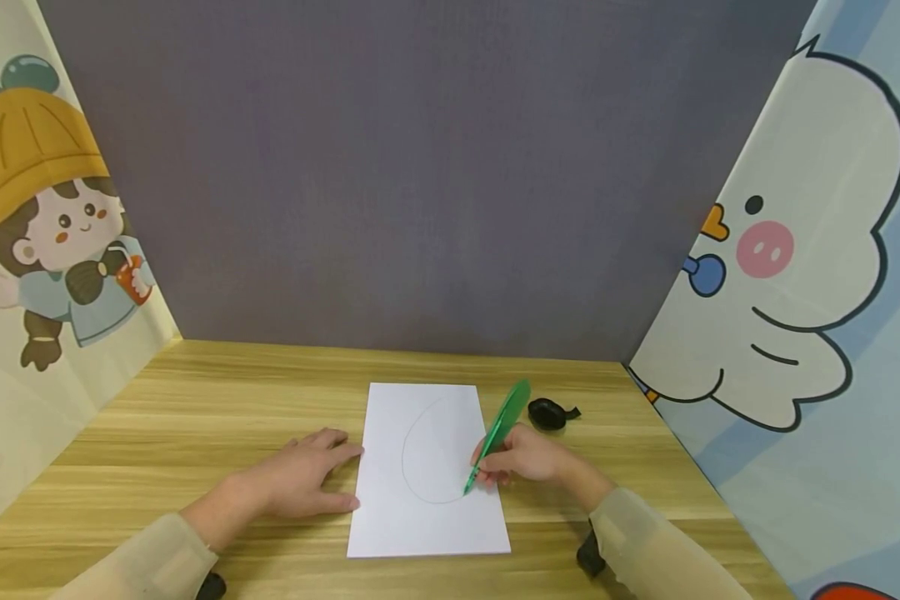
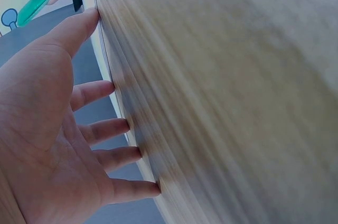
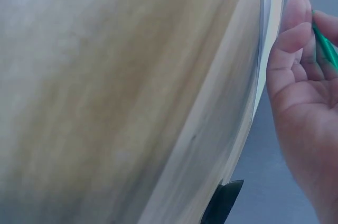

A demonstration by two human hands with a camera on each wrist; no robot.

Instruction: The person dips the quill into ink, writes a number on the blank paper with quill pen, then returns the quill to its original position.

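Observation:
White paper (image 1: 390, 529) lies on the wooden table in the head view, with a thin curved line (image 1: 403, 462) drawn on it like an unclosed oval. My right hand (image 1: 523, 454) pinches a green pen (image 1: 506, 417) with a broad, feather-like upper end. Its tip meets the lower right end of the line. My left hand (image 1: 303, 475) rests on the table with fingers spread, thumb and fingertip at the paper's left edge. In the left wrist view, the fingers (image 2: 113, 158) are straight and hold nothing. The right wrist view shows the green pen (image 3: 323, 44) between curled fingers.
A small black object (image 1: 547, 414) with a short tab sits right of the paper, behind my right hand. The wooden table (image 1: 270, 375) ends at a dark grey panel (image 1: 420, 183). Cartoon-printed walls (image 1: 810, 192) stand at both sides.

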